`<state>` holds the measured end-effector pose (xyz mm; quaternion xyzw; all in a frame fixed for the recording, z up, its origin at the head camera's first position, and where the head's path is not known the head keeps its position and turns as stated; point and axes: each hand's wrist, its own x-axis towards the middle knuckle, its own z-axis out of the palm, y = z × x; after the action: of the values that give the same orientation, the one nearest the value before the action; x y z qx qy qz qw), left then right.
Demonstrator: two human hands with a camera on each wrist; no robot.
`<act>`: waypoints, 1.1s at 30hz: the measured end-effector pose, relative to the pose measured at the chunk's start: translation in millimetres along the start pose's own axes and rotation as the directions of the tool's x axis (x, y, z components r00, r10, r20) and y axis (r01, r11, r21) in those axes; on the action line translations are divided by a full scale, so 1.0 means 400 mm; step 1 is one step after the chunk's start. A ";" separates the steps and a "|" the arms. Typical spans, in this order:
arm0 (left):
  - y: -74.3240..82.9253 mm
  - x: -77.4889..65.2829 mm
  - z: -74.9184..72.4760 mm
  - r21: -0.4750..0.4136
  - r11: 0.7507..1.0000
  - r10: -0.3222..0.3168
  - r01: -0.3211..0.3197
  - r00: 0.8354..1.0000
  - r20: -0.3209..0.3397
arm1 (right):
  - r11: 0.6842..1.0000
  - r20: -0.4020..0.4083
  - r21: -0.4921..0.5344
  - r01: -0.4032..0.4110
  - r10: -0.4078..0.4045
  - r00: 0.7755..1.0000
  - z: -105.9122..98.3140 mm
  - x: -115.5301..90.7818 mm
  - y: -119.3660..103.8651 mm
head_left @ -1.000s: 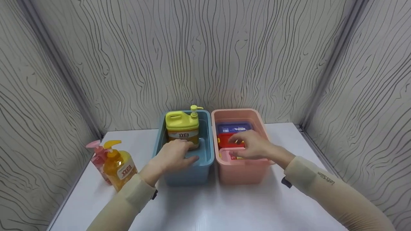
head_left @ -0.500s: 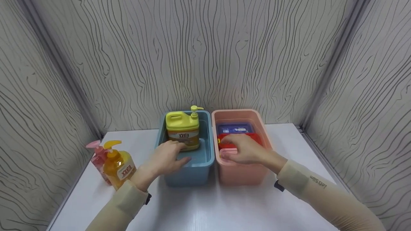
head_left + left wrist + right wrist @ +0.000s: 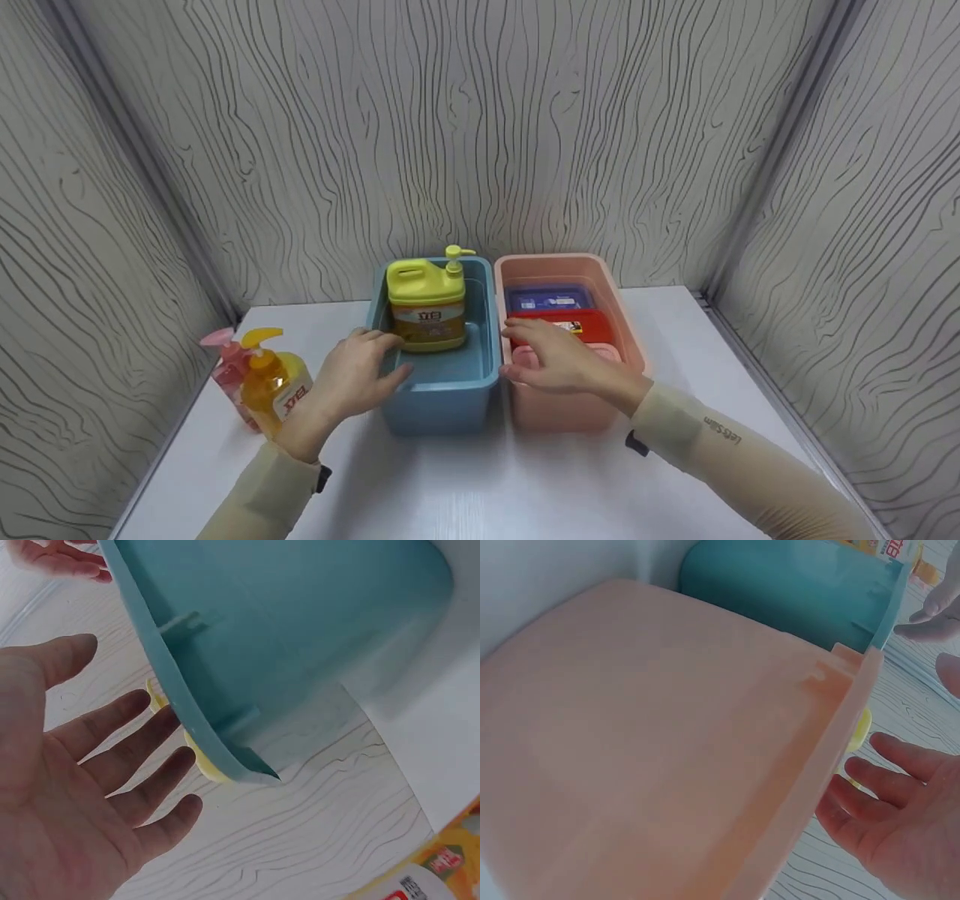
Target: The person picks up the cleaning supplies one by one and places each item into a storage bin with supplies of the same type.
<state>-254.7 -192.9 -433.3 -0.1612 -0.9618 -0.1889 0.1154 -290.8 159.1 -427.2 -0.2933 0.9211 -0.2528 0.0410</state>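
My left hand hovers over the left rim of a blue bin, fingers loosely extended and holding nothing. Inside that bin stands a large yellow-capped detergent jug with a pump. Above the near left part of a pink bin is my right hand, also bare, thumb and fingers apart. Blue, red and pink lidded boxes lie in the pink bin, the pink one partly hidden by the hand. Both wrist views show relaxed fingers near the bin rims.
An orange pump bottle and a pink pump bottle stand on the white table at the left. Something yellow is partly hidden behind the orange one. Wood-patterned panels enclose the back and sides.
My left hand has moved left, away from the middle of the blue bin. The right hand has shifted left and nearer, uncovering more of the red box. Bins and jug look unmoved.
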 end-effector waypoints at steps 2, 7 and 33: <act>-0.011 -0.009 -0.003 -0.013 0.999 -0.032 0.032 0.999 -0.009 | 1.000 0.013 -0.006 -0.011 0.011 1.000 0.006 0.004 -0.003; -0.037 -0.032 -0.010 -0.062 0.988 -0.146 0.145 0.989 -0.010 | 0.998 0.053 -0.023 -0.052 0.053 0.997 0.019 0.015 -0.008; -0.169 -0.189 -0.039 -0.032 0.991 -0.135 0.132 0.924 -0.359 | 0.981 0.125 -0.195 -0.016 0.041 0.991 0.087 0.036 0.015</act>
<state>-206.4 -278.4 -462.5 -0.0585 -0.9324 -0.2263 0.2758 -297.9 140.0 -459.4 -0.2983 0.9408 -0.1421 0.0749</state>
